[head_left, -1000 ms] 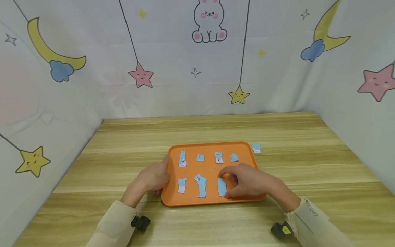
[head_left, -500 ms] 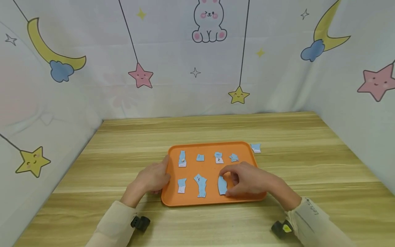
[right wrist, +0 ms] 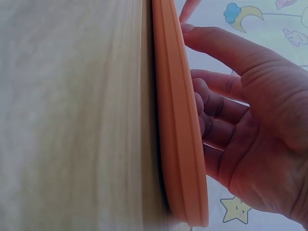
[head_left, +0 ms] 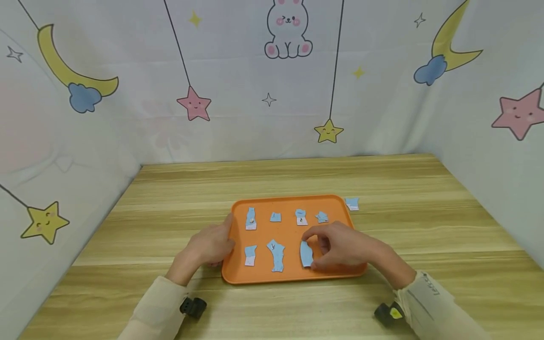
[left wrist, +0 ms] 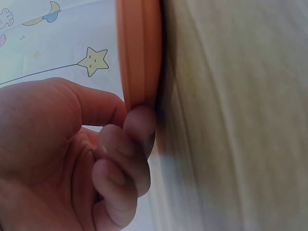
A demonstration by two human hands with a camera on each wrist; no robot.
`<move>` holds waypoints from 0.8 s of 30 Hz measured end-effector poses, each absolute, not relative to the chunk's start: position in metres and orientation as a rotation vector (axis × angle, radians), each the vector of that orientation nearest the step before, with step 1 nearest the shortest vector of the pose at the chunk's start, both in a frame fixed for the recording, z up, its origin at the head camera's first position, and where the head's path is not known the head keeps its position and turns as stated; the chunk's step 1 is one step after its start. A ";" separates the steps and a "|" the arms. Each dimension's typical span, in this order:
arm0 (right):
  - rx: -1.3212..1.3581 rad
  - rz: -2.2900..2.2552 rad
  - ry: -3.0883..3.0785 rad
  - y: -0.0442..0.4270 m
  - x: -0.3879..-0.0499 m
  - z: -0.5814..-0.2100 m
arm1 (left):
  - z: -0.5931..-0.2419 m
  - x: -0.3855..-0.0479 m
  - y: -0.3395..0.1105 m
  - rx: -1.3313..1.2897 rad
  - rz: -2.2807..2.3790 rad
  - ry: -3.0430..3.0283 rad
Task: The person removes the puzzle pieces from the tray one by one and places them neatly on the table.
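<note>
On the wooden table lies an orange tray (head_left: 293, 280) with torn light-blue paper pieces set out in two rows. My left hand (head_left: 212, 243) pinches the tray's left rim; in the left wrist view its thumb and fingers meet at the orange edge (left wrist: 139, 53). Over the tray's front right part, my right hand (head_left: 340, 245) holds a curved blue paper piece (head_left: 306, 254) between thumb and index finger, one at each end. In the right wrist view the tray's side hides this piece, and the other fingers (right wrist: 221, 108) are curled.
Left of the held piece are a long forked piece (head_left: 277, 257) and a blue-and-white piece (head_left: 250, 255). Several more, including a small star-like piece (head_left: 321, 217), line the back row. Another paper piece (head_left: 352, 203) lies on the table just past the tray's right back corner.
The curved paper piece has slid slightly away from me and a touch right, along with my right hand. My left hand and the tray stay put.
</note>
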State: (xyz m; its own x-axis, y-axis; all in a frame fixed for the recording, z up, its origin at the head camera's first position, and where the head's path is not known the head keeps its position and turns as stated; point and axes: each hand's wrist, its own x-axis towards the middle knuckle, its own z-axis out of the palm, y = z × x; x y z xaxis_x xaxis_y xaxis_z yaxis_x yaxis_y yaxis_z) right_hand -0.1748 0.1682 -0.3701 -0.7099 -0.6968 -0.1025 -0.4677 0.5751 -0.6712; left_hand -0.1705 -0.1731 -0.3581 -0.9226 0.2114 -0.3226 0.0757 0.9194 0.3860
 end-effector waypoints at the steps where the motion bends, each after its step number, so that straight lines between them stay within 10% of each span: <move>1: -0.946 -0.896 2.454 0.169 -0.175 -0.370 | -0.358 -0.170 -0.173 0.209 0.524 2.718; 24: -0.752 -0.942 2.514 0.190 -0.184 -0.361 | -0.358 -0.172 -0.172 0.204 0.493 2.735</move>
State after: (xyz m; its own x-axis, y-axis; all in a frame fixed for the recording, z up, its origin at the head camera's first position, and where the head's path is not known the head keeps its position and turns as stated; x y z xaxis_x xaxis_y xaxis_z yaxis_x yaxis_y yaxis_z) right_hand -0.1845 0.1898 -0.3613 -0.7970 -0.5886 -0.1356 -0.3544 0.6375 -0.6841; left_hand -0.1722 -0.1723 -0.3585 -0.9271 0.2008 -0.3165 0.0777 0.9291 0.3617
